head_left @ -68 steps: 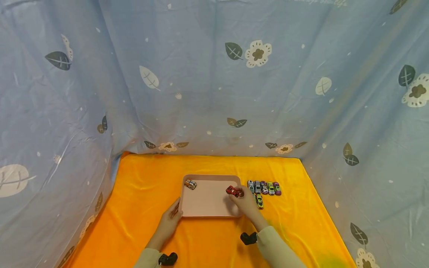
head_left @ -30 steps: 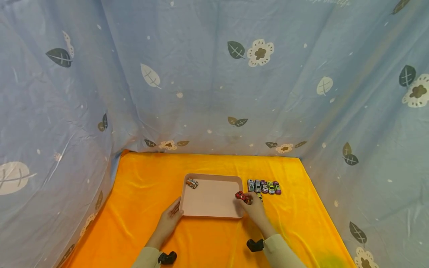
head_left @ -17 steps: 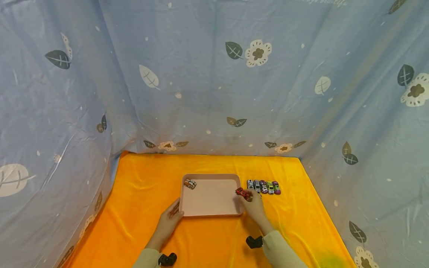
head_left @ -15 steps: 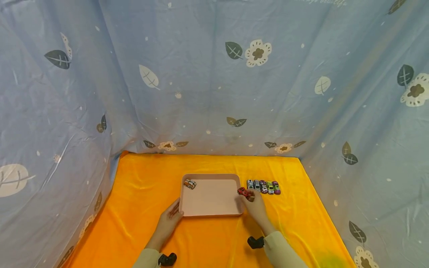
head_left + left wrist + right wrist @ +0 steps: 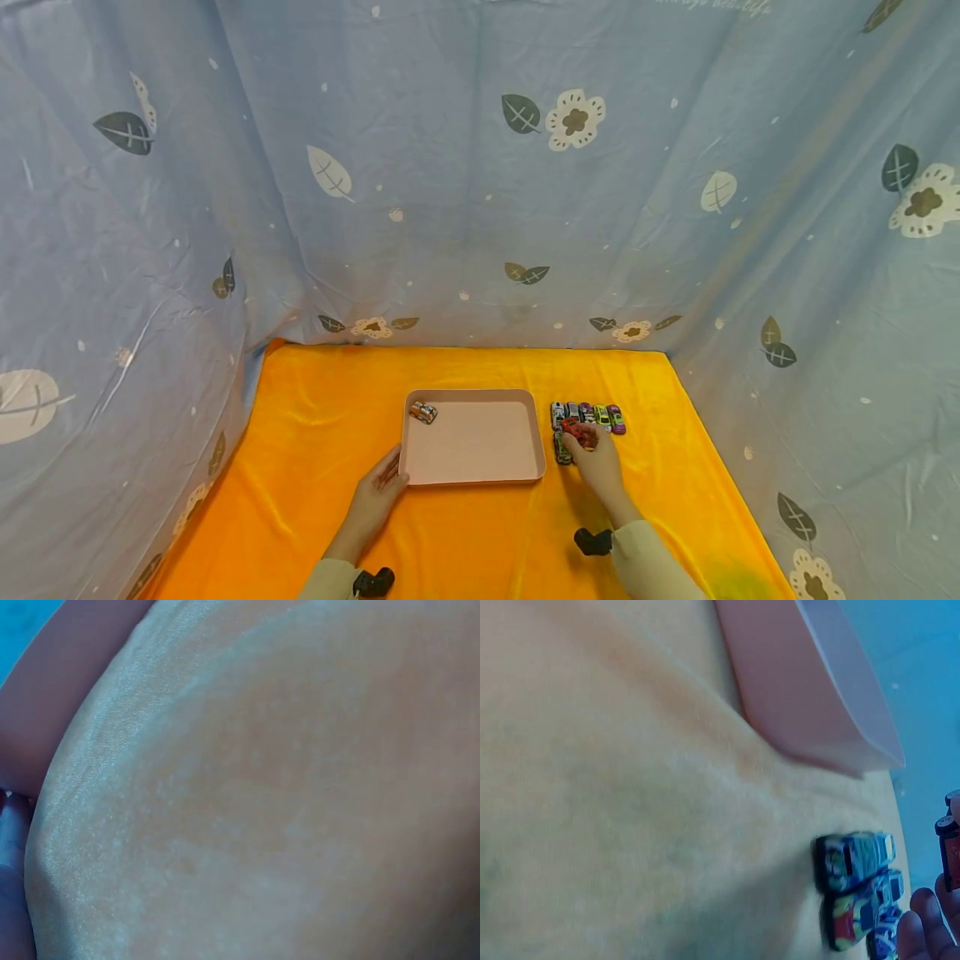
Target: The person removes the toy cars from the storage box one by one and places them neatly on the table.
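My right hand [image 5: 600,467] pinches a red toy car [image 5: 573,428] above the near row of cars, to the right of the pink tray [image 5: 472,481]. In the right wrist view only part of the red car [image 5: 951,851] shows, at the right edge by the fingers. A dark green toy car [image 5: 562,450] lies just left of that hand; what lies beneath the hand is hidden. My left hand [image 5: 375,492] rests against the tray's near left corner, thumb and fingers touching its wall. An orange and white toy car [image 5: 423,412] sits in the tray's far left corner.
Several toy cars [image 5: 602,417] stand side by side in a row right of the tray. An orange cloth [image 5: 465,542] covers the table. Blue patterned curtains [image 5: 450,208] hang behind and at both sides.
The right hand has carried the red car from above the tray rightward, over the tray's rim, to above the toy cars. The left hand has stayed at the tray's corner.
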The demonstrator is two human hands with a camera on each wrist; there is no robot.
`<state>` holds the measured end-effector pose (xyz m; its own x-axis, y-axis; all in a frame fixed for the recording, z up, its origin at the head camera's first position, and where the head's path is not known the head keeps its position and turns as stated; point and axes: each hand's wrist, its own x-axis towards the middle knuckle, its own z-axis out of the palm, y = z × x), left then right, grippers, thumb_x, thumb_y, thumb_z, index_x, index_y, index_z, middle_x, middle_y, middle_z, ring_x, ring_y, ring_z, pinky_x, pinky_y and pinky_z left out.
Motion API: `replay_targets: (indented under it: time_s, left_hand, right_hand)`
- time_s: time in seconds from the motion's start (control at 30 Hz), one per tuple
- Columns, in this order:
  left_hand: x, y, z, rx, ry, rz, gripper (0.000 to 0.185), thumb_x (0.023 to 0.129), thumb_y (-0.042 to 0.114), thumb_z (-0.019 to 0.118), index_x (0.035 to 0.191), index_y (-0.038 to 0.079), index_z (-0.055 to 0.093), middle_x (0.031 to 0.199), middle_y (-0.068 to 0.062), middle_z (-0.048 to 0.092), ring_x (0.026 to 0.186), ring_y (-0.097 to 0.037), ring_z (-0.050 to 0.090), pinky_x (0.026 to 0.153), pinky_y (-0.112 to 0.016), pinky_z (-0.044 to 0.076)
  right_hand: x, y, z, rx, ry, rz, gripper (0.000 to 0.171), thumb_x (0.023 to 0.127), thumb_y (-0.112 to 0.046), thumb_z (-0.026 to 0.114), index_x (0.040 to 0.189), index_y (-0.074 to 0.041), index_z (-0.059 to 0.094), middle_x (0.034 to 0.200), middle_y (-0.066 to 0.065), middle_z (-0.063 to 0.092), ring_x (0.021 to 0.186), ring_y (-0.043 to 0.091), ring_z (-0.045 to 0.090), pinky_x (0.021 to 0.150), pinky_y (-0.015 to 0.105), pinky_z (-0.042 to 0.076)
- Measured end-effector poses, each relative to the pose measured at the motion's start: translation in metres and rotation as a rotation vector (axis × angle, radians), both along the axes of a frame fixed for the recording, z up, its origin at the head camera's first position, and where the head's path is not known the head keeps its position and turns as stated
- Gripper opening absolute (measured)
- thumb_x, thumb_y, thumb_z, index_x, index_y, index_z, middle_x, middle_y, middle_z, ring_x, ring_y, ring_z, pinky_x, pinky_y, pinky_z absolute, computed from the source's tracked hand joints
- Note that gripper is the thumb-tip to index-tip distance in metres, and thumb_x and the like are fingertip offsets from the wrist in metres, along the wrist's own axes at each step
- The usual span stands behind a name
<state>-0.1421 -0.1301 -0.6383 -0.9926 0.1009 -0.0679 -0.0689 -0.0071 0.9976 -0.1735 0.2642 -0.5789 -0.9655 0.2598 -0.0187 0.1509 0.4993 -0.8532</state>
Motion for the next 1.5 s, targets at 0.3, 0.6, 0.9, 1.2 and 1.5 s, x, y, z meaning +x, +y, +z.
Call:
replay_targets:
  time_s: [0.3,0.6,0.9,1.2,1.5]
  left_hand:
    - [0.001,0.001,0.001,-0.025,-0.007,0.010,0.056,0.098,0.012,0.059,0.150,0.011,0.038,0.152,-0.015,0.035,0.137,-0.032,0.035,0.101,-0.027,0.041]
    - [0.001,0.000,-0.001,0.007,0.012,-0.003,0.056,0.097,0.008,0.058,0.150,0.012,0.038,0.152,-0.014,0.036,0.138,-0.031,0.035,0.102,-0.027,0.039]
    - [0.001,0.000,-0.002,0.026,0.013,-0.003,0.057,0.097,0.008,0.059,0.150,0.012,0.038,0.152,-0.015,0.035,0.137,-0.032,0.035,0.101,-0.025,0.040]
    - [0.002,-0.001,-0.005,-0.012,0.052,-0.012,0.057,0.098,0.012,0.057,0.151,0.009,0.035,0.151,-0.019,0.034,0.136,-0.037,0.034,0.098,-0.022,0.042]
    - [0.003,0.000,-0.002,-0.019,0.017,-0.007,0.057,0.098,0.013,0.058,0.151,0.012,0.036,0.152,-0.015,0.034,0.138,-0.033,0.034,0.100,-0.023,0.041]
  right_hand:
    - [0.000,0.015,-0.011,-0.012,-0.008,-0.075,0.047,0.093,-0.032,0.067,0.124,-0.001,0.052,0.110,0.015,0.056,0.098,0.027,0.053,0.082,0.035,0.048]
    - [-0.002,0.029,-0.022,-0.008,-0.010,-0.128,0.052,0.094,-0.035,0.064,0.126,0.003,0.050,0.108,0.018,0.053,0.096,0.029,0.051,0.081,0.035,0.046]
    - [0.004,0.040,-0.035,-0.061,-0.074,-0.131,0.057,0.097,-0.040,0.058,0.129,0.005,0.043,0.113,0.022,0.049,0.102,0.034,0.049,0.089,0.045,0.043]
    - [0.004,0.047,-0.047,-0.056,-0.128,-0.117,0.064,0.095,-0.049,0.056,0.130,0.003,0.043,0.115,0.021,0.048,0.102,0.034,0.048,0.084,0.044,0.044]
    - [0.003,0.047,-0.051,-0.051,-0.126,-0.117,0.061,0.094,-0.047,0.060,0.128,0.002,0.045,0.115,0.020,0.050,0.102,0.032,0.050,0.085,0.043,0.045]
